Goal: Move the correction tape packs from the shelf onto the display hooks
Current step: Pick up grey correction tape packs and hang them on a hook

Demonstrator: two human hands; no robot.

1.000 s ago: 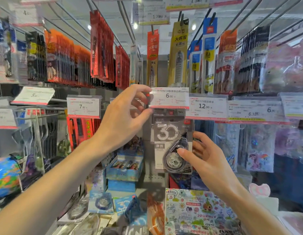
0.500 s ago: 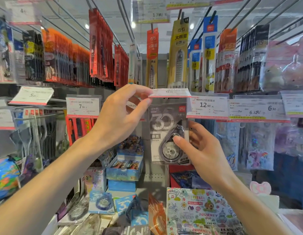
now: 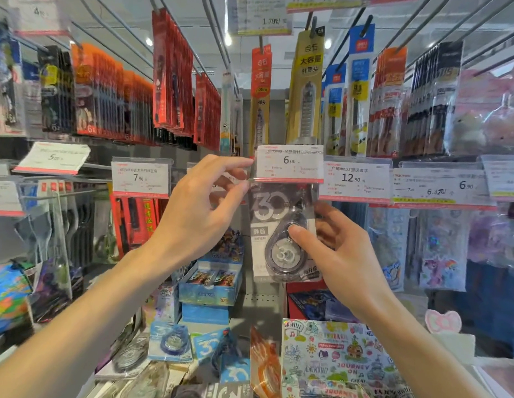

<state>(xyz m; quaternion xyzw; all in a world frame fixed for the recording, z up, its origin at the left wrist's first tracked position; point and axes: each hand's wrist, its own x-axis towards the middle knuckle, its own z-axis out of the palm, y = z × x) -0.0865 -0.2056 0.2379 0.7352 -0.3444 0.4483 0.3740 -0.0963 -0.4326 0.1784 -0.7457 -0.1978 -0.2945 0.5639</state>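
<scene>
Head view: my right hand (image 3: 345,254) pinches the grey correction tape pack (image 3: 281,234), thumb on the blister front, fingers behind it. The pack hangs upright just under the 6.00 price tag (image 3: 289,165), top edge hidden behind it. My left hand (image 3: 198,208) pinches at the tag's left edge, at the pack's top corner. More packs (image 3: 171,343) lie on the shelf (image 3: 258,300) below.

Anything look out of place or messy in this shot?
Yes: correction tape packs lie jumbled and overlapping on the lower shelf, not hung. The grey pack under the 6.00 tag looks upright.
</scene>
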